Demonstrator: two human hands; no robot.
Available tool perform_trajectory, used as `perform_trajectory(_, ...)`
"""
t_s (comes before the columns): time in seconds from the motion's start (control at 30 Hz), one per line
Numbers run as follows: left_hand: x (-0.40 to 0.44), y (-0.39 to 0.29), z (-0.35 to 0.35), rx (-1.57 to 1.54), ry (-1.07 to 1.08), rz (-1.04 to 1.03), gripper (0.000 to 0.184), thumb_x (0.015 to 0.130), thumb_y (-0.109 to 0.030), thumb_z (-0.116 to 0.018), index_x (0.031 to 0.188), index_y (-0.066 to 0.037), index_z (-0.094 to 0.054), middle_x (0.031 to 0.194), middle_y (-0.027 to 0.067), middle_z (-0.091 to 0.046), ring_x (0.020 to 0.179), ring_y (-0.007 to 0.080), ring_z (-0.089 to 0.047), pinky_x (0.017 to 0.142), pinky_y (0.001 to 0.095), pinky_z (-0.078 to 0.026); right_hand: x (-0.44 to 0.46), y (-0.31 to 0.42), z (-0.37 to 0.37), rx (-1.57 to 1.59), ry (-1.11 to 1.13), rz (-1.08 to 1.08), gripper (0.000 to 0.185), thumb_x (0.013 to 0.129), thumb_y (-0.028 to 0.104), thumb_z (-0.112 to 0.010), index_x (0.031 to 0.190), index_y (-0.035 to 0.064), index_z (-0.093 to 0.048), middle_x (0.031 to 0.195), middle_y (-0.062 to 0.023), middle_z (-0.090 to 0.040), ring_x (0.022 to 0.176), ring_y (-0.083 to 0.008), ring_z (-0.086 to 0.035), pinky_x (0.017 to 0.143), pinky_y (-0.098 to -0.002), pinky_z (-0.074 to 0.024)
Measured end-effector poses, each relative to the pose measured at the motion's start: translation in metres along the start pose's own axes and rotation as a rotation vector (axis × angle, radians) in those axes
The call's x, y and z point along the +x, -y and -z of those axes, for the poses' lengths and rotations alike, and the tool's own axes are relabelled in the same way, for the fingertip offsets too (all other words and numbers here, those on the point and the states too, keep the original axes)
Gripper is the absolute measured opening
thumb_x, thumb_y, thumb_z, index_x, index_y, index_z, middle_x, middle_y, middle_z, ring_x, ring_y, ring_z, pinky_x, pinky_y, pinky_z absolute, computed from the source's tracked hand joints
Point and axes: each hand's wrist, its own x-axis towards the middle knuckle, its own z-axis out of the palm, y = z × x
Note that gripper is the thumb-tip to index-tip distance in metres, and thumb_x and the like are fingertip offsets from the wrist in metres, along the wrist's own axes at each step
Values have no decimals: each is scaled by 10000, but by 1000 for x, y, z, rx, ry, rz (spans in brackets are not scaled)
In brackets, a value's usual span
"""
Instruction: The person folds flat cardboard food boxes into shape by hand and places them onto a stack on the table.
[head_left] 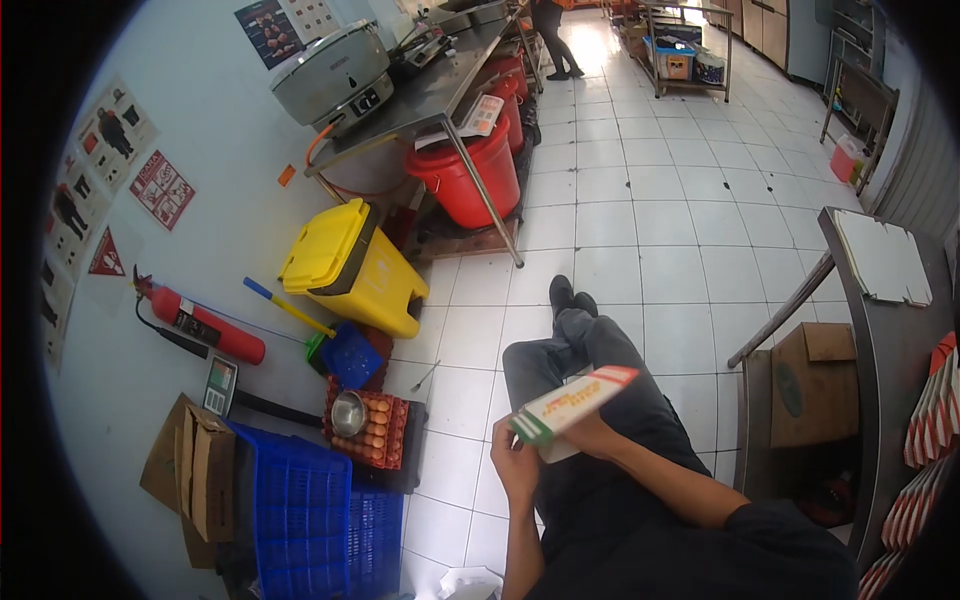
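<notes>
Above my lap is a printed cardboard food box, white with a green end, a red end and yellow-orange lettering. It is tilted, and slightly blurred. My left hand has its fingers closed at the green end. From the right, my right hand grips the box along its near side, its fingers partly hidden by the cardboard. My crossed legs in dark trousers stretch out beneath it.
Similar boxes lie stacked on the metal table at right, above a brown carton. At left are blue crates, egg trays with a metal bowl, a yellow bin and a fire extinguisher. A person stands far off.
</notes>
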Motion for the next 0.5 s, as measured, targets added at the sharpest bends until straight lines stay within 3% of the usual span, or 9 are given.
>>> perform_trajectory(0.03,0,5,1,34,7,-21,69,924,-26,-676,982,11,-666,1049,82,-660,982,158,-642,880,287,-520,1,-28,18,-302,130,129,385,937,206,-704,1268,50,-582,1260,-97,-617,1204,-210,-598,994,-357,-491)
perform_trajectory(0.1,1,19,3,104,23,-54,65,931,-24,-679,982,12,-661,1067,84,-622,984,170,-633,868,306,-555,-1,-73,30,-204,196,195,453,913,150,-714,1324,58,-546,1302,-87,-603,1258,-209,-558,1038,-364,-461)
perform_trajectory(0.2,1,26,-1,171,-5,-110,61,909,-3,-690,943,13,-641,1006,69,-612,920,159,-626,830,297,-559,-2,-91,36,241,230,-39,494,904,154,-723,1349,63,-529,1334,-90,-589,1252,-206,-562,1036,-355,-462)
perform_trajectory(0.27,1,29,-3,241,-31,-214,90,898,-7,-700,906,19,-614,964,76,-607,881,170,-625,748,298,-554,-1,-86,34,285,207,-133,530,903,175,-729,1374,65,-511,1363,-92,-576,1253,-206,-562,1035,-353,-462)
perform_trajectory(0.37,-5,21,-7,348,-72,-282,92,896,-12,-692,890,18,-605,964,95,-611,884,196,-636,692,316,-541,4,-85,26,94,129,-135,566,908,227,-731,1396,64,-496,1394,-100,-563,1256,-208,-559,1034,-354,-463)
perform_trajectory(0.43,-5,19,-7,445,-90,-273,68,893,-5,-675,897,9,-608,968,103,-614,894,218,-643,677,329,-533,3,-93,21,129,118,-98,546,913,253,-725,1377,58,-513,1385,-112,-569,1251,-209,-562,1029,-354,-464)
perform_trajectory(0.5,-2,39,10,592,-71,-414,124,876,-14,-671,965,14,-590,980,131,-627,864,235,-658,684,348,-539,-1,-91,23,-104,139,96,456,915,244,-718,1299,48,-567,1321,-131,-597,1224,-211,-574,1021,-358,-470)
